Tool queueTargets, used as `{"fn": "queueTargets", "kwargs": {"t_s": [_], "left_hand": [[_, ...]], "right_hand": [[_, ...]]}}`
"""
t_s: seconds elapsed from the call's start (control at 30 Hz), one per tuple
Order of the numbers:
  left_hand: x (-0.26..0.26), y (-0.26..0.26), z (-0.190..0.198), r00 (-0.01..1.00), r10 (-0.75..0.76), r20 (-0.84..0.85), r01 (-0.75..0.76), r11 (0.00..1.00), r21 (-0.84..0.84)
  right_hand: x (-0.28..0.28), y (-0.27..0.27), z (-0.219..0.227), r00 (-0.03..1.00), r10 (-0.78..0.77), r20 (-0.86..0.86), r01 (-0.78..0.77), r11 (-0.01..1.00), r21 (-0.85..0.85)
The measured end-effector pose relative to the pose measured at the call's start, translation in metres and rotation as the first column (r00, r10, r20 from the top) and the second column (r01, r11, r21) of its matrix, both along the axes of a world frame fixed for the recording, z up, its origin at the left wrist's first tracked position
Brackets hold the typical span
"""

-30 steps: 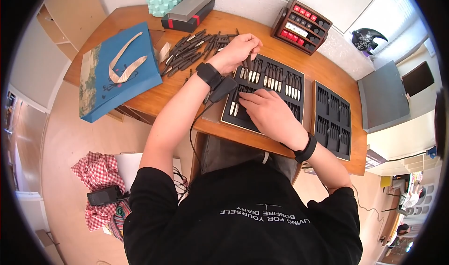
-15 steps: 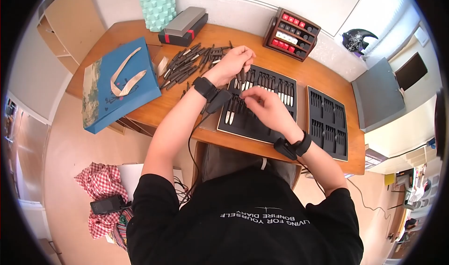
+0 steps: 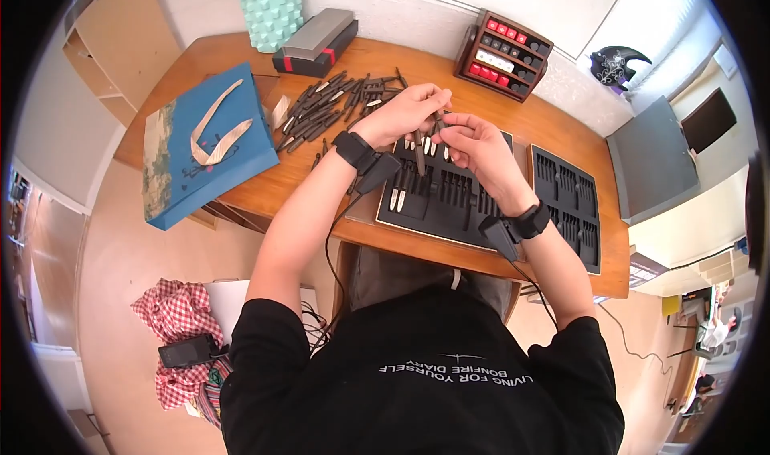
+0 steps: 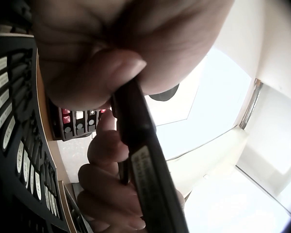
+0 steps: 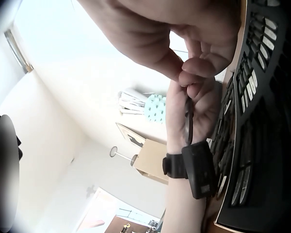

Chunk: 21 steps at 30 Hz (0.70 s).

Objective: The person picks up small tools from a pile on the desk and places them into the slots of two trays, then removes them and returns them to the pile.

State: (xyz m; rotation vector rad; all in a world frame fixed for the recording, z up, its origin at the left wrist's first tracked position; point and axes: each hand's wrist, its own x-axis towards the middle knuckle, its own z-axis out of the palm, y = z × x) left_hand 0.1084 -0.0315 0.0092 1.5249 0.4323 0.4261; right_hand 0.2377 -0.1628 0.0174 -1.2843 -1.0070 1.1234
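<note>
A dark slim pen-like piece (image 3: pixel 419 155) with a pale label (image 4: pixel 144 170) hangs down from my left hand (image 3: pixel 403 116), gripped at its upper end by the thumb and fingers. My right hand (image 3: pixel 486 155) has come up close beside the left, its thumb and fingertips pinching a thin dark piece (image 5: pixel 188 119) in the right wrist view. Under both hands lies a black tray (image 3: pixel 417 206) with rows of similar dark pieces, many of them with white labels (image 4: pixel 1 104). The hands hide part of its back rows.
Loose dark pieces (image 3: pixel 317 110) lie heaped left of the tray. A second black tray (image 3: pixel 584 256) with fork-shaped pieces sits on the right. Behind stand a wooden rack (image 3: pixel 504 58) and a grey-topped box (image 3: pixel 318 36). A blue bag (image 3: pixel 241 146) leans at the left.
My right hand has lifted from the tray's front rows and moved up to the left hand's fingers. The left hand stays over the tray's back left, holding the dark piece.
</note>
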Motion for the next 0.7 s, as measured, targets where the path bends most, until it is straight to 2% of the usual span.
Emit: {"fn": "queueTargets", "kwargs": {"t_s": [0.03,0.1,0.17,0.3,0.37,0.4,0.47,0.7], "left_hand": [[-0.001,0.0,0.002,0.999,-0.032,-0.008,0.032,0.999,-0.012],[-0.001,-0.004,0.006,1.0,0.003,-0.001,-0.003,1.0,-0.007],[0.001,-0.002,0.003,0.997,0.013,0.072,-0.013,1.0,-0.005],[0.0,0.002,0.0,0.999,-0.024,0.042,0.023,1.0,0.019],[0.001,0.003,-0.001,0.997,-0.073,0.018,0.073,0.997,0.006],[0.002,0.002,-0.003,0.997,-0.074,0.016,0.074,0.997,0.007],[0.004,-0.001,-0.003,0.999,-0.023,-0.044,0.03,0.988,0.155],[0.004,-0.004,-0.004,0.999,-0.043,-0.006,0.043,0.986,0.163]], "right_hand": [[0.004,-0.002,0.001,0.997,0.047,-0.055,-0.046,0.999,0.02],[0.009,-0.007,0.005,0.992,0.075,-0.097,-0.074,0.997,0.015],[0.012,-0.01,0.005,0.974,0.092,-0.206,-0.088,0.996,0.029],[0.015,-0.011,0.006,0.972,0.16,-0.173,-0.164,0.986,-0.01],[0.011,-0.009,0.012,0.987,0.081,0.137,-0.074,0.996,-0.058],[0.01,-0.006,0.011,0.988,0.08,0.136,-0.073,0.996,-0.057],[0.01,0.0,0.005,0.963,0.043,0.267,-0.045,0.999,0.001],[0.001,0.008,0.001,0.932,-0.034,0.361,0.026,0.999,0.027]]}}
